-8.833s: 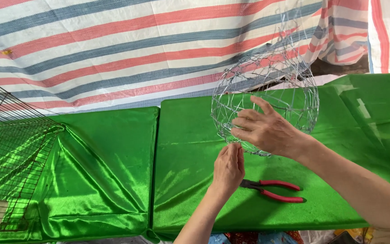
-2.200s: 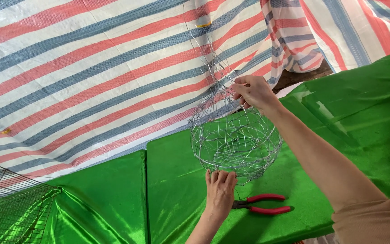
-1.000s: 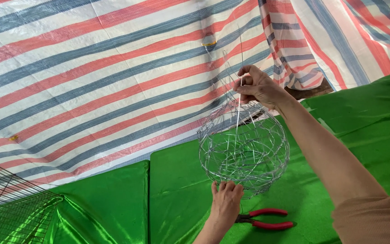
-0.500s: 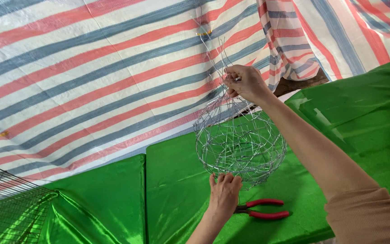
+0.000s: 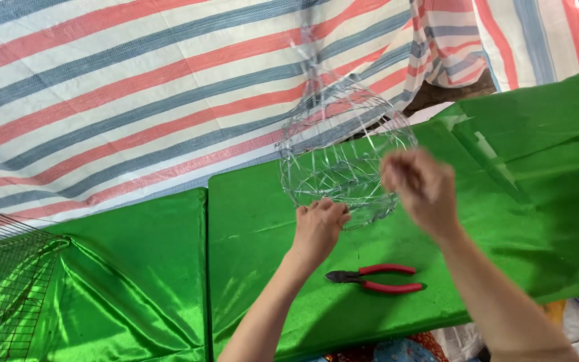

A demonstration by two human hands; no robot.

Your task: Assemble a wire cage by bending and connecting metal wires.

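The round wire basket frame (image 5: 346, 157), woven from thin silvery wire, stands on the green satin-covered table (image 5: 504, 221) slightly right of the scene centre, toward the far edge of the tabletop. Its body is an open lattice, and several loose wire strands rise from its upper rim toward the striped tarpaulin (image 5: 135, 87) behind it. The left hand (image 5: 319, 226) grips the near lower edge of the frame, fingers curled closed over the wire and knuckles facing the camera. The right hand (image 5: 418, 184) is at the near right side of the frame, at about mid-height; it is motion-blurred, so it cannot be determined whether the fingers are closed on a wire or merely near the lattice, nor whether the hand touches the frame. A pair of red-handled pliers (image 5: 376, 277) lies flat on the green cloth near the person, between the two forearms, jaws pointing left and handles pointing right, apart from both hands and from the frame. At the far left of the scene, a dark wire mesh panel (image 5: 5, 281) rests tilted over an adjoining section of green cloth, well apart from the work area. The tarpaulin, striped in red, blue-grey and white, fills the far background.
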